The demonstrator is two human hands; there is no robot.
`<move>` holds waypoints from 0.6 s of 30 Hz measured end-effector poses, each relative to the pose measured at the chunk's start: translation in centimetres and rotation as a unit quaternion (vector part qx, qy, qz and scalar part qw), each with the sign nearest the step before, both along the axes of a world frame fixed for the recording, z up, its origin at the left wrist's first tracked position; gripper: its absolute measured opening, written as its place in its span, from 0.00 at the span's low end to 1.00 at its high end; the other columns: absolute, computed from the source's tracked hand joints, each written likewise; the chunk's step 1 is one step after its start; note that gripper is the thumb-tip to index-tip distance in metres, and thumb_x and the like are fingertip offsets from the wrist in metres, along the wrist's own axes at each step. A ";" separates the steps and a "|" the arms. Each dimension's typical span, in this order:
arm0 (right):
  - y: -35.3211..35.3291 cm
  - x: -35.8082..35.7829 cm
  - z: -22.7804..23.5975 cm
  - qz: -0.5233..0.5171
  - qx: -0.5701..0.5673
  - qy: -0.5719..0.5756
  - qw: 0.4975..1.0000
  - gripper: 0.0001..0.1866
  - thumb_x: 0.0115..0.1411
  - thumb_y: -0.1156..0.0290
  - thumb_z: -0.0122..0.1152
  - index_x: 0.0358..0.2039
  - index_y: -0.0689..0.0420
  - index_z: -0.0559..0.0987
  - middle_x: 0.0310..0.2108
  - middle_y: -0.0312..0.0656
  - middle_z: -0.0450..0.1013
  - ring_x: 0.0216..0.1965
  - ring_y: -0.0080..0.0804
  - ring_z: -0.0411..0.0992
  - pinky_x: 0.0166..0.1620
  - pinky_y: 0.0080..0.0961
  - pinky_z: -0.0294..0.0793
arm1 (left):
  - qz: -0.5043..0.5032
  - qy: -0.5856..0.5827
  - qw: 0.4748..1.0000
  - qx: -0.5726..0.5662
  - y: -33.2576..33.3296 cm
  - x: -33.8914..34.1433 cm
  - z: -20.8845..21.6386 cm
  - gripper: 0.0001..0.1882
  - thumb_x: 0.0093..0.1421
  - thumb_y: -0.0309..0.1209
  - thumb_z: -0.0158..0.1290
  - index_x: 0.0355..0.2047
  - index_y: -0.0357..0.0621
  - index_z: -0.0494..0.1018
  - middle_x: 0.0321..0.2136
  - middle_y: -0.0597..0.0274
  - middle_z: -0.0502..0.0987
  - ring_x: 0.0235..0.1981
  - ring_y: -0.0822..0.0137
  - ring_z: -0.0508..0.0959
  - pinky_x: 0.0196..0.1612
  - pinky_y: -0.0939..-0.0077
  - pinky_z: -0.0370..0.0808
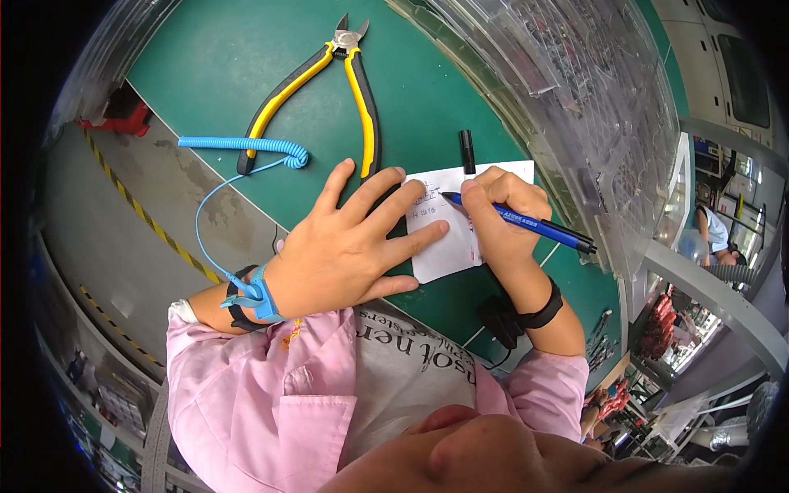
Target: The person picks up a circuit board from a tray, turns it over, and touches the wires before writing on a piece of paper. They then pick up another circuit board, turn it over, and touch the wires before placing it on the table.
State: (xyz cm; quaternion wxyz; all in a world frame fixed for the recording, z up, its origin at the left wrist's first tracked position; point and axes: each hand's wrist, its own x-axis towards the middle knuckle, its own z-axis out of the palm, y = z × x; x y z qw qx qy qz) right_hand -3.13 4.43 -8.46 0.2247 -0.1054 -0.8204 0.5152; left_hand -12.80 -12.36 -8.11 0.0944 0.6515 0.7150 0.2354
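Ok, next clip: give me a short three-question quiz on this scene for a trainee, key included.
1. Which hand holds the blue pen, with its tip at the white paper?
2. True or false: the yellow-and-black cutters lie with their handles spread apart on the green table.
3. Fill in: the blue band joined to the coiled blue cord is worn on the person's ____ side.

Key: 1. The right hand. 2. True. 3. Left.
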 end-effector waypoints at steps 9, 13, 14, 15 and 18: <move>-0.2 -0.2 0.0 -0.014 -0.010 0.012 1.000 0.14 0.44 0.87 0.53 0.10 0.61 0.61 0.10 0.39 0.63 0.11 0.22 0.60 0.16 0.16 0.58 | 0.002 0.001 1.000 0.002 0.0 0.1 -0.1 0.25 0.44 0.52 0.48 0.43 0.62 0.69 0.44 0.59 0.64 0.47 0.58 0.63 0.48 0.50 0.56; 0.1 -0.2 -0.3 0.000 -0.015 0.010 1.000 0.14 0.44 0.86 0.54 0.10 0.61 0.61 0.10 0.39 0.64 0.11 0.22 0.60 0.16 0.16 0.57 | 0.001 0.001 1.000 0.002 0.0 -0.1 -0.2 0.25 0.44 0.51 0.48 0.43 0.62 0.69 0.43 0.58 0.64 0.47 0.58 0.63 0.48 0.50 0.56; 0.2 -0.1 -0.3 0.006 -0.017 0.011 1.000 0.14 0.44 0.85 0.55 0.10 0.61 0.61 0.11 0.39 0.64 0.11 0.22 0.60 0.16 0.16 0.57 | 0.000 -0.001 1.000 0.002 0.0 0.0 -0.1 0.25 0.44 0.51 0.49 0.43 0.62 0.69 0.44 0.58 0.64 0.47 0.58 0.63 0.48 0.50 0.56; 0.3 0.0 -0.4 0.004 -0.015 0.011 1.000 0.14 0.44 0.85 0.55 0.10 0.61 0.61 0.11 0.39 0.64 0.11 0.22 0.60 0.16 0.16 0.57 | -0.001 -0.002 1.000 0.003 0.0 0.0 0.0 0.25 0.43 0.51 0.49 0.43 0.62 0.69 0.44 0.58 0.63 0.47 0.58 0.63 0.48 0.50 0.56; 0.6 0.2 -0.2 -0.088 -0.258 0.070 0.960 0.10 0.47 0.81 0.56 0.15 0.62 0.66 0.16 0.43 0.68 0.14 0.20 0.63 0.16 0.15 0.58 | 0.002 0.001 1.000 0.007 0.0 0.0 0.4 0.25 0.43 0.50 0.50 0.44 0.61 0.69 0.44 0.58 0.63 0.47 0.57 0.62 0.48 0.50 0.56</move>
